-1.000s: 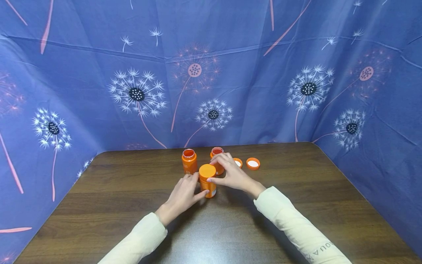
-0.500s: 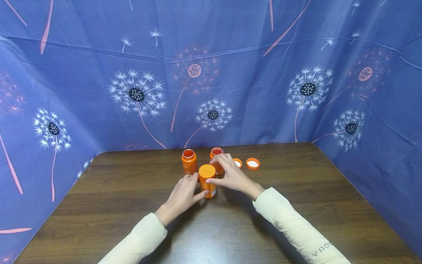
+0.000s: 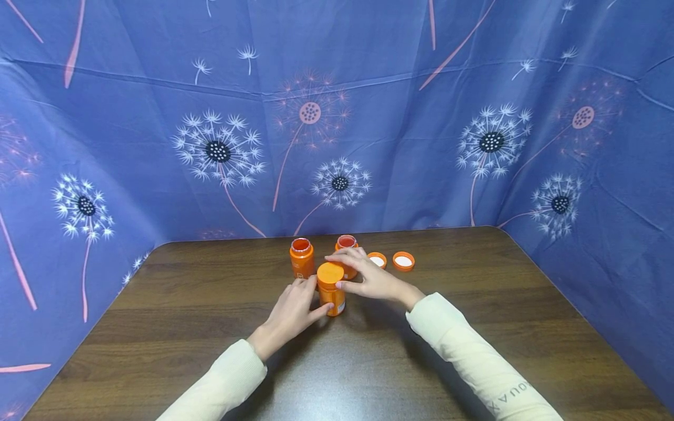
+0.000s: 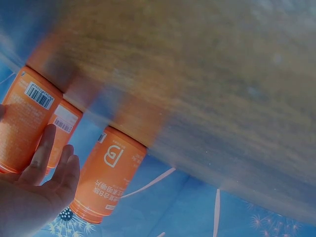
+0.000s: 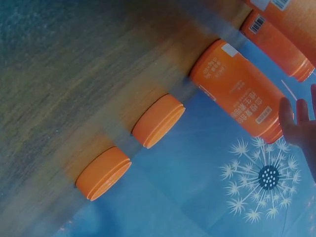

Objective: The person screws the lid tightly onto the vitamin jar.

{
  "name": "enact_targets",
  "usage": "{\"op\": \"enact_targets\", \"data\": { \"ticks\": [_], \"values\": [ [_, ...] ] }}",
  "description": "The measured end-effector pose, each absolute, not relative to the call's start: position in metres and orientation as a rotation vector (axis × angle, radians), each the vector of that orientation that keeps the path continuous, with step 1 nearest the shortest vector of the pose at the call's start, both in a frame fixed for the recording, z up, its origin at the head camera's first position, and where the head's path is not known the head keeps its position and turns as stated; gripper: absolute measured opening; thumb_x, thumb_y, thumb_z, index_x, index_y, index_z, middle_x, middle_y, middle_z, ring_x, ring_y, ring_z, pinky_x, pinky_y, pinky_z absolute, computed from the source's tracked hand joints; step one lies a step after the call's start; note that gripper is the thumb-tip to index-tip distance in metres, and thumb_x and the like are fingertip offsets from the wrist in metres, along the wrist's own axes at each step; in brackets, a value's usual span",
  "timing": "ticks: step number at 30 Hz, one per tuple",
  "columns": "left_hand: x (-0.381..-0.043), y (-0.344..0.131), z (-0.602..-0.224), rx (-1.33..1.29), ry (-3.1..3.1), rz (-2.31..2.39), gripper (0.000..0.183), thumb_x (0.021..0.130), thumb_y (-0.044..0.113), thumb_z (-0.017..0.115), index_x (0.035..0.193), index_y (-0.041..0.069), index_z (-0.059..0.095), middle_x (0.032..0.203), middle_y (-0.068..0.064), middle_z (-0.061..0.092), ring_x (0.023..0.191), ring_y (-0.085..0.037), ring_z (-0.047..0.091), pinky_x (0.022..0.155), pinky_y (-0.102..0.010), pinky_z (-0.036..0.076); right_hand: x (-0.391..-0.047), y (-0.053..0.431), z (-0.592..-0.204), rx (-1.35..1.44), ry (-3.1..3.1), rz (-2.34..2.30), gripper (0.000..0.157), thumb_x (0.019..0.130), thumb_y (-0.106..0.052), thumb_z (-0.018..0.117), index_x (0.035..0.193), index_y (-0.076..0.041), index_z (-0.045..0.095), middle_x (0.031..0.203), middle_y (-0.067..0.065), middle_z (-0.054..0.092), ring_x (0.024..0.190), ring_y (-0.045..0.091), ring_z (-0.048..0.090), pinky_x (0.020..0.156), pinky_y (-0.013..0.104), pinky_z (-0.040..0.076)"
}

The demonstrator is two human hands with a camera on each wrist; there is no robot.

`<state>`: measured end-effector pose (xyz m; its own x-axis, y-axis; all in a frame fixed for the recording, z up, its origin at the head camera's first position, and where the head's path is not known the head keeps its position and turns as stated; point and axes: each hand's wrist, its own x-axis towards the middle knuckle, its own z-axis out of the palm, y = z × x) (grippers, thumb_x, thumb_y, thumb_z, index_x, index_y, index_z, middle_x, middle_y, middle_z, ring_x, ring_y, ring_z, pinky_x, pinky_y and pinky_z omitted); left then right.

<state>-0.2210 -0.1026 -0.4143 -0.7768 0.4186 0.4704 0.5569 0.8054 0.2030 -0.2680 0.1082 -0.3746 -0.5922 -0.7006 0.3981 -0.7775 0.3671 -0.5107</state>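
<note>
An orange bottle (image 3: 330,296) with its orange cap (image 3: 330,272) on top stands upright on the table. My left hand (image 3: 291,307) grips the body of it, thumb across the front and fingers at the far left side. At the top, my right hand (image 3: 372,280) holds the cap, its thumb on the right edge and its fingers reaching behind. Two uncapped orange bottles stand just beyond: one open bottle (image 3: 302,261) at the left, another open bottle (image 3: 350,272) partly hidden by the right hand. Barcodes show on the held bottle (image 4: 24,123) in the left wrist view.
Two loose orange caps lie white-lined side up right of the bottles, a nearer cap (image 5: 158,121) and a farther cap (image 5: 103,173) in the right wrist view. The brown wooden table (image 3: 210,275) ends at a blue dandelion-patterned cloth (image 3: 400,146).
The fingers of my right hand have shifted left around the back of the cap, and its thumb has slid slightly right along the edge. My left hand and the bottle stay in place.
</note>
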Motion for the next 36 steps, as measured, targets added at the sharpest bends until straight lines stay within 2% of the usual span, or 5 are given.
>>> {"op": "enact_targets", "data": {
  "ticks": [9,17,23,30,36],
  "values": [
    [-0.22,-0.102,-0.413,-0.73,-2.589,-0.475,0.05,0.077,0.041,0.07,0.109,0.007,0.05,0.088,-0.007,0.063,0.083,-0.023,0.058,0.072,-0.041,0.048,-0.269,0.109,-0.371,1.365,-2.514,1.034,0.047,0.084,-0.024,0.064,0.128,-0.01,0.051,0.13,0.007,0.047,0.127,0.027,0.034,0.108,0.058,0.007],
    [-0.22,-0.103,-0.413,-0.739,-2.592,-0.481,0.051,0.077,0.039,0.07,0.111,0.007,0.05,0.089,-0.006,0.063,0.082,-0.022,0.057,0.074,-0.041,0.048,-0.266,0.107,-0.373,1.242,-2.535,1.063,0.045,0.079,-0.033,0.069,0.119,-0.018,0.055,0.123,0.001,0.051,0.117,0.021,0.037,0.097,0.048,0.034],
    [-0.22,-0.103,-0.413,-0.737,-2.587,-0.47,0.05,0.077,0.04,0.07,0.109,0.007,0.05,0.084,-0.005,0.061,0.079,-0.021,0.056,0.072,-0.04,0.048,-0.267,0.103,-0.377,1.179,-2.498,1.102,0.043,0.075,-0.036,0.073,0.11,-0.017,0.054,0.11,-0.005,0.054,0.11,0.018,0.04,0.096,0.044,0.032],
    [-0.22,-0.103,-0.413,-0.742,-2.578,-0.465,0.049,0.077,0.04,0.07,0.107,0.007,0.05,0.081,-0.005,0.06,0.078,-0.021,0.056,0.07,-0.04,0.047,-0.268,0.099,-0.384,1.108,-2.482,1.172,0.049,0.072,-0.039,0.075,0.107,-0.015,0.051,0.1,-0.006,0.054,0.101,0.029,0.044,0.084,0.045,0.041],
    [-0.22,-0.103,-0.413,-0.738,-2.578,-0.466,0.048,0.077,0.04,0.07,0.106,0.007,0.051,0.081,-0.005,0.06,0.079,-0.021,0.056,0.07,-0.04,0.048,-0.267,0.098,-0.384,1.1,-2.481,1.151,0.051,0.071,-0.038,0.076,0.107,-0.014,0.049,0.101,-0.004,0.053,0.101,0.031,0.045,0.092,0.045,0.036]
  ]
}}
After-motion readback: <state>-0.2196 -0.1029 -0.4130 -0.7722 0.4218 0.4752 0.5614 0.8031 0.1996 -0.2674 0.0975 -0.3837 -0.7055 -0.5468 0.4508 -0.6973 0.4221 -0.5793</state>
